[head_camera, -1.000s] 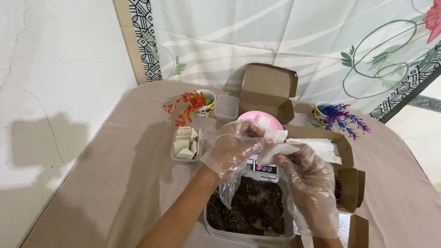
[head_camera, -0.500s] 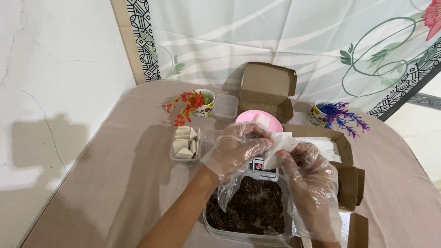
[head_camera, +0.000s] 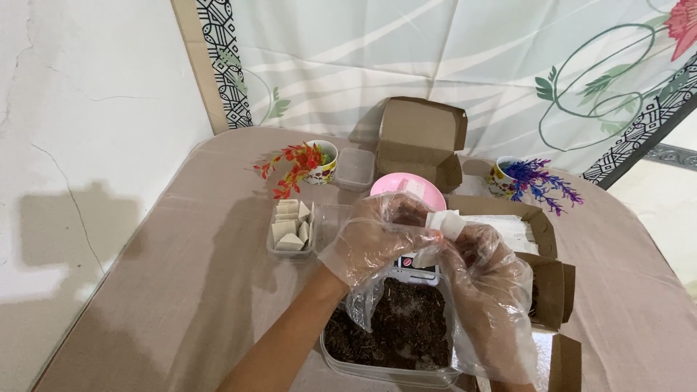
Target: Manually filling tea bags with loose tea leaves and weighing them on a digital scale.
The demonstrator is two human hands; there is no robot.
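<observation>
Head view: I see both hands in loose clear plastic gloves, brought together above a clear plastic tub of dark soil (head_camera: 396, 330) that sits at the near edge of the table (head_camera: 181, 290). My left hand (head_camera: 377, 236) and right hand (head_camera: 483, 272) both pinch a small white folded packet (head_camera: 444, 223) between the fingertips, so the packet hangs in the air just over the far end of the tub, in front of the pink plate (head_camera: 406, 190). Neither hand is free; both are closed on the packet.

Left of the hands stands a small clear container of pale wedge-shaped pieces (head_camera: 290, 231). Farther back are an open brown cardboard box (head_camera: 421, 141), a cup with red artificial flowers (head_camera: 308, 163) and a cup with purple artificial flowers (head_camera: 526, 178). More brown boxes (head_camera: 548, 279) lie just right of the tub.

My worry is the gloves: they are baggy and slippery, and the packet is small, so the grip could slide and drop it into the soil. If the packet tears unevenly, its contents could scatter over the tablecloth. The hanging glove cuff could also drag through the soil.
</observation>
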